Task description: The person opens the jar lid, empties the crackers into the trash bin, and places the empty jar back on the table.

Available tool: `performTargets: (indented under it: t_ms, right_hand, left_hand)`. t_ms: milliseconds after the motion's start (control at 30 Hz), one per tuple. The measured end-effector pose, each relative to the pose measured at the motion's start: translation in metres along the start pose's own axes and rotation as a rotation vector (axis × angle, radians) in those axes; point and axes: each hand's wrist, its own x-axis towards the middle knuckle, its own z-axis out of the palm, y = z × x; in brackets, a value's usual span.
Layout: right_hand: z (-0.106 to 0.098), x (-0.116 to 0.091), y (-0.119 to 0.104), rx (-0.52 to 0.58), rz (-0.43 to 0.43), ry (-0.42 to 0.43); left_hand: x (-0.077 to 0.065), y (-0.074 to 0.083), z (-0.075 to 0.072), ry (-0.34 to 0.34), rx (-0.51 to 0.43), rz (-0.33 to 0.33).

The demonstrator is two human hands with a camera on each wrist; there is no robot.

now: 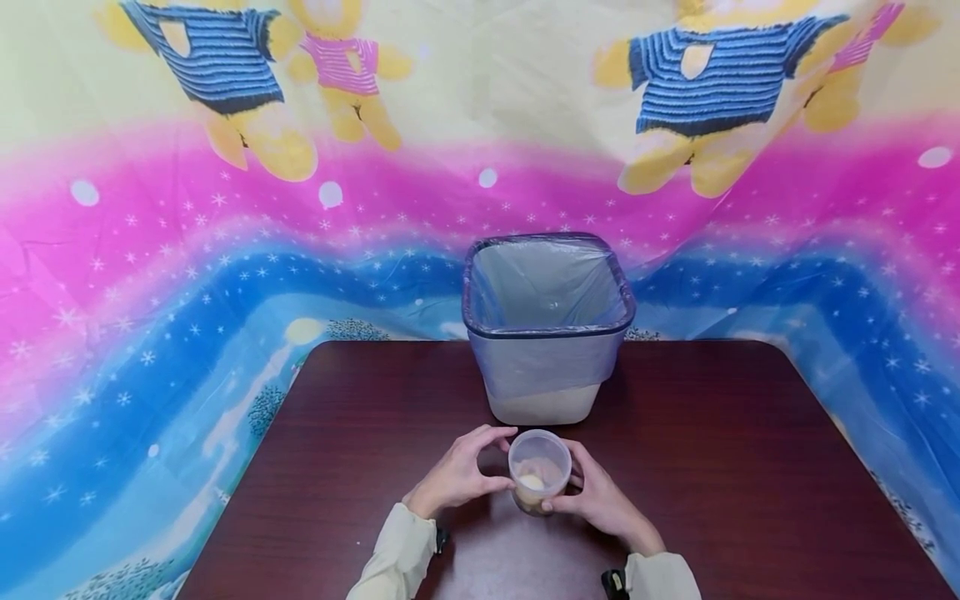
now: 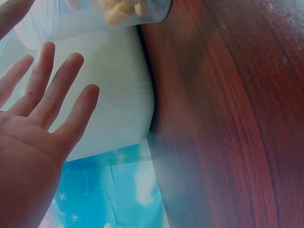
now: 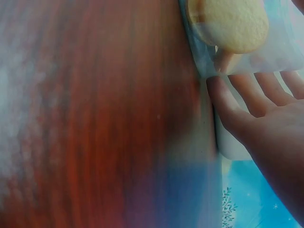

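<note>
A small clear plastic tub, with no lid on it, is held over the table in front of the bin. It contains a round pale biscuit and small tan pieces. My right hand grips the tub from its right side, thumb in front and fingers behind. To the tub's left is my left hand, thumb and fingers apart around that side. Spread fingers of this hand appear in the left wrist view; a gap shows between most of them and the tub.
A bin lined with a clear bag stands at the table's back edge, just beyond the tub. The dark red-brown table extends to both sides. Behind it hangs a colourful printed cloth.
</note>
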Motion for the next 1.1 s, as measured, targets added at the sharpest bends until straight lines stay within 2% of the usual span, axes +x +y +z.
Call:
performTargets:
  t_ms: [300, 600, 867, 1100]
  right_hand:
    - [-0.001, -0.001, 0.001, -0.011, 0.004, -0.006]
    - [-0.001, 0.000, 0.000, -0.008, 0.014, 0.002]
    - [-0.002, 0.000, 0.000, -0.025, 0.016, 0.004]
    - [-0.005, -0.001, 0.002, -0.078, -0.015, 0.000]
  left_hand:
    - [0.002, 0.001, 0.003, 0.007, 0.034, 0.005]
    - [0.008, 0.008, 0.012, -0.045, 0.060, 0.006]
    - [0.017, 0.017, 0.023, -0.066, 0.062, 0.035]
    - [0.022, 0.020, 0.028, -0.102, 0.058, 0.031]
